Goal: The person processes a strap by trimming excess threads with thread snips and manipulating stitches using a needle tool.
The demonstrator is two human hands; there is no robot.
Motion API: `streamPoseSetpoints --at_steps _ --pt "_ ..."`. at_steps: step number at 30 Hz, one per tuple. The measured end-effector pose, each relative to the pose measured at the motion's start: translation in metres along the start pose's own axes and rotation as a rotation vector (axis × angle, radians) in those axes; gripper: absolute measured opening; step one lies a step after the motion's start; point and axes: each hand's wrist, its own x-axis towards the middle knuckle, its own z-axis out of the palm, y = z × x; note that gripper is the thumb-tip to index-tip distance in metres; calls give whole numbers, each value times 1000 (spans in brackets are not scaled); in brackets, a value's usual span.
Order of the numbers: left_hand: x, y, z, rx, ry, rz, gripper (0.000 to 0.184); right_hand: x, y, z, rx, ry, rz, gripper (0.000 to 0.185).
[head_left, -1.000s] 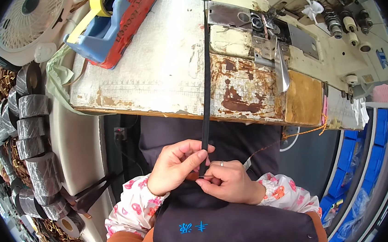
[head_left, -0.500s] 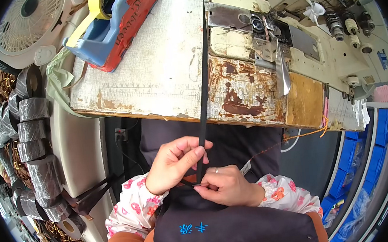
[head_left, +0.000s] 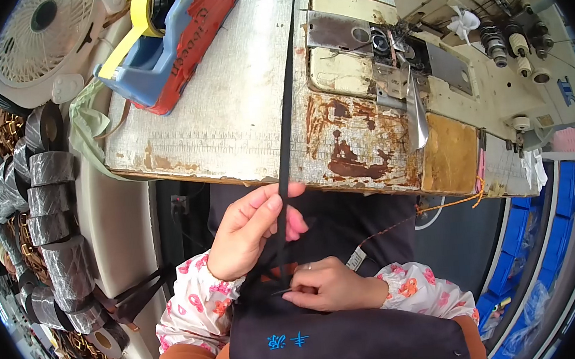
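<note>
A long, narrow black strap (head_left: 288, 104) runs from the far edge of the table down over the front edge to my lap. My left hand (head_left: 247, 231) pinches it between thumb and forefinger just below the table edge, other fingers curled behind. Lower down, my right hand (head_left: 331, 285), with a ring on one finger, is closed in a pinch at the strap's lower part, close against the dark apron (head_left: 342, 339). What lies inside the right fingers is mostly hidden. A small white tag (head_left: 356, 259) on an orange cord shows beside the right hand.
A sewing machine (head_left: 420, 58) with exposed metal plates stands at the right of the worn white table (head_left: 208, 135). A blue tape dispenser (head_left: 148, 72) sits at the left. Beyond are a fan (head_left: 42, 37), wrapped rolls (head_left: 63, 267) and blue bins (head_left: 506, 256).
My left hand has moved up and slightly left along with the strap, which now slants more to the left. My right hand has shifted slightly down and left.
</note>
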Motion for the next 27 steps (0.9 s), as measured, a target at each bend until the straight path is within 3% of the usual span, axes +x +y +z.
streamPoseSetpoints --at_steps 4,6,7,10,12,14,18,22,25,26,27 --pt "-14 -15 -13 54 -64 37 40 5 -15 -23 119 300 102 17" --pt "-23 -19 -17 310 -240 -17 39 8 -25 -38 153 435 196 20" --pt "-32 -10 -6 267 -208 -130 36 9 -23 -44 170 465 216 20" --pt "-38 -22 -10 436 -362 -64 31 15 -17 -53 152 478 198 18" --pt "-42 -21 -3 305 -288 -165 30 16 -18 -57 119 449 159 15" --pt "-42 -23 2 -7 -163 -217 30 9 -27 -67 30 527 123 14" --pt "-40 -20 5 -85 -158 -234 32 -20 -37 -108 -202 959 36 15" --pt "-38 -23 3 -175 -185 -237 34 -47 -32 -137 -517 979 74 13" --pt "-37 -21 4 -234 -180 -231 36 -49 -35 -148 -905 984 227 12" --pt "-36 -20 5 -233 -173 -234 36 -46 -35 -155 -898 981 228 12" --pt "-35 -20 6 -263 -148 -238 36 -42 -35 -165 -1084 919 145 14"
